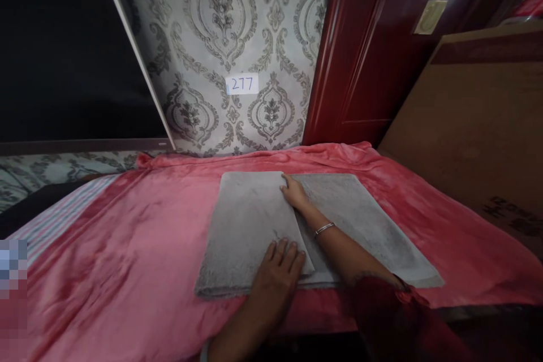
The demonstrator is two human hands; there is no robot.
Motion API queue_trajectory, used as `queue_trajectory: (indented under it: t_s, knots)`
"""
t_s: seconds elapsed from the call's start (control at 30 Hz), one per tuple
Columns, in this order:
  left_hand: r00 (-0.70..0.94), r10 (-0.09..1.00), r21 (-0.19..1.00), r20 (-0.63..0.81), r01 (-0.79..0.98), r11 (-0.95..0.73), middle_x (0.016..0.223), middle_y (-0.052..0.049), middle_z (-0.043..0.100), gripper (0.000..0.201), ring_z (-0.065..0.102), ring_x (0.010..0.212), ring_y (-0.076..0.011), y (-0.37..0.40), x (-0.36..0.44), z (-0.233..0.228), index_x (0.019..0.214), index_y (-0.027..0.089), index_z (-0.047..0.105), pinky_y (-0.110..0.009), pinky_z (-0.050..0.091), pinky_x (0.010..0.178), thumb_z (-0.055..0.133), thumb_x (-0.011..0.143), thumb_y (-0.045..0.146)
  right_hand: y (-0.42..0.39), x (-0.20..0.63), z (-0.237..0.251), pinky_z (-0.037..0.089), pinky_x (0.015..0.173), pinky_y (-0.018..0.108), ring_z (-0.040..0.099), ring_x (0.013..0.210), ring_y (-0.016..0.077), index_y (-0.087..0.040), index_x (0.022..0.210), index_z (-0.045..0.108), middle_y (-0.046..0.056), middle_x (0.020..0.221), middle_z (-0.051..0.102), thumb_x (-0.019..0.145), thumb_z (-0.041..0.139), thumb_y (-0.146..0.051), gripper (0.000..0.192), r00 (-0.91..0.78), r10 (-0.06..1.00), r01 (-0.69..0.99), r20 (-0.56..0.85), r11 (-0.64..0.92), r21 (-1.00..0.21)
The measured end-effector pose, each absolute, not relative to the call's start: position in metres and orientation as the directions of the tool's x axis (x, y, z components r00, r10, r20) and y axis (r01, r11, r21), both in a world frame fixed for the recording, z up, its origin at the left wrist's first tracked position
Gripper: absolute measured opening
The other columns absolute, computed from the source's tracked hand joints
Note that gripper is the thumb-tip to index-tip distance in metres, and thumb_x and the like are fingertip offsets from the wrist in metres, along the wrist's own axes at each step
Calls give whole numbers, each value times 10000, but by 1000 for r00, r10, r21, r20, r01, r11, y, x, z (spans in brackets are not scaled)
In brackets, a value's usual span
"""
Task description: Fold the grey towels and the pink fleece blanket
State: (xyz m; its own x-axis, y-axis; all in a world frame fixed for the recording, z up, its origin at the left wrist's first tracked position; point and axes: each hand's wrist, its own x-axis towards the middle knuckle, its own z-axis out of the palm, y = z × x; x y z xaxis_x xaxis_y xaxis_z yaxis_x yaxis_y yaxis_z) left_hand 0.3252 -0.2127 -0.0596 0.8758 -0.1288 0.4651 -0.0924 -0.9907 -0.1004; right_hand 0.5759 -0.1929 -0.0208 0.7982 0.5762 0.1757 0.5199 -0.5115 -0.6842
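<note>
A grey plush mat [246, 215] lies on a pink blanket, its left part folded over toward the middle and its right part in a lower layer. My left hand [280, 268] rests flat on the folded part near the front edge, fingers stretched out. At the far end of the fold's edge is my right hand [294, 192], its thumb and forefinger at the corner of the upper layer. The fingers look closed around that corner. A silver bracelet [324, 229] circles my right wrist.
The pink blanket [161, 237] covers the surface under the mat. A large cardboard box [466, 119] stands at the right. At the left are a dark screen [76, 51] and striped cloth [72, 209]. Patterned wallpaper with a paper label [242, 83] reading 277 rises behind.
</note>
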Motion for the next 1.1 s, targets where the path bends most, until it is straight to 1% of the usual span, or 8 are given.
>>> queue_trajectory:
  t_s: [0.17,0.37,0.53,0.7,0.77,0.87,0.93,1.1]
  knots:
    - [884,-132,-60,448,-117,-991,1395,-114,623,449,552,1317,-301,-213,323,-53,1362,152,565,-491,487,1070,465,932,71,-192,581,-21,434,1067,333,580,1262,228,-155,1454,501,122,1400,603,954,521,-202,503,797,585,517,149,-535,-668]
    - [936,-59,-12,348,-58,-998,1423,-120,602,499,504,1370,-300,-222,329,-55,1414,166,535,-514,448,1112,408,943,58,-193,583,-21,439,1069,364,573,1272,252,-171,1478,472,130,1415,590,899,611,-194,596,793,596,517,126,-549,-657]
    - [953,-61,24,297,-72,-997,1473,-141,550,548,438,1424,-298,-228,330,-60,1453,172,499,-525,395,1152,420,923,56,-195,580,-18,454,1041,345,603,1225,230,-184,1475,459,109,1373,620,904,600,-196,588,791,597,519,136,-535,-667]
    - [925,-108,66,365,-141,-988,1373,-83,647,433,561,1315,-214,-209,305,-32,1347,219,594,-444,416,1149,396,974,128,-206,565,-15,426,1073,351,559,1278,247,-166,1518,397,134,1446,555,885,633,-220,677,759,629,555,171,-486,-675]
    - [917,-27,35,399,-45,-998,1375,-92,645,422,562,1314,-235,-193,291,-20,1345,215,599,-490,389,1164,395,982,151,-212,559,-16,421,1080,364,548,1288,261,-165,1527,384,139,1447,551,872,649,-216,708,751,636,567,178,-484,-666]
    - [897,177,-29,405,207,-978,1489,-155,530,483,432,1413,-392,-168,274,-18,1430,212,540,-669,335,1132,512,950,262,-220,552,-20,416,1078,387,553,1278,282,-170,1534,374,146,1435,558,876,645,-199,713,745,639,599,192,-513,-615]
    - [889,261,-50,376,301,-952,1538,-175,461,567,364,1432,-467,-160,266,-28,1468,229,505,-725,326,1096,569,920,357,-223,549,-22,417,1068,402,563,1260,295,-176,1528,391,155,1414,570,897,618,-185,671,740,643,623,200,-541,-565]
    - [898,304,-40,318,333,-942,1580,-147,405,571,317,1462,-448,-159,258,-47,1499,285,461,-711,289,1125,521,947,421,-226,543,-18,445,1019,421,600,1188,314,-178,1494,458,181,1336,603,945,536,-175,554,727,666,654,164,-600,-461]
